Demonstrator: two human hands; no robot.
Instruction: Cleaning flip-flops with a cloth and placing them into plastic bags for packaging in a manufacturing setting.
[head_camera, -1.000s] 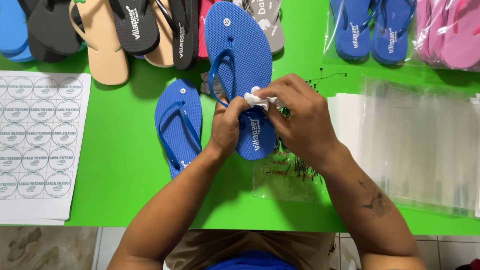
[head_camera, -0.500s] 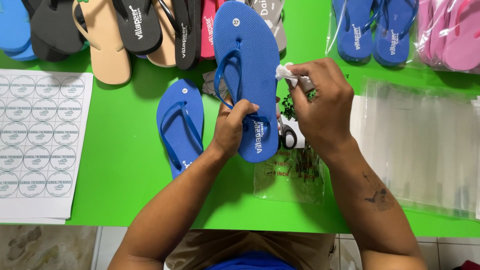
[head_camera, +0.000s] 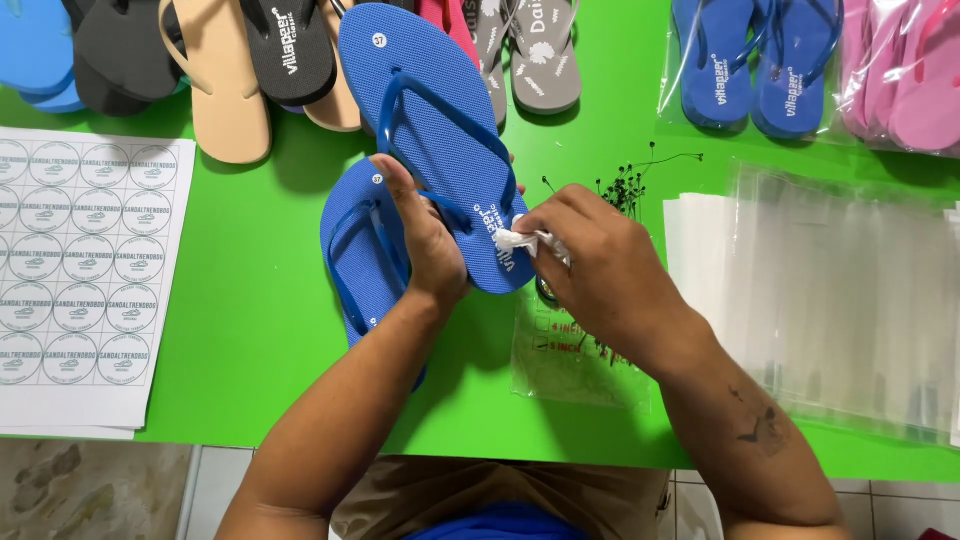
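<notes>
Bare forearms, no sleeves; dark tattoo (head_camera: 757, 425) on right forearm; blue shirt (head_camera: 505, 525).

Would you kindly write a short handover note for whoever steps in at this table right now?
Left hand: holds the blue flip-flop by its strap, heel toward the person.
Right hand: presses a small white cloth on that sandal's heel.
Its mate lies flat on the green table under the left hand.
Done: some pairs already bagged at top right.
Left: wiping under way; loose sandals, clear bags and sticker sheet unused.
</notes>
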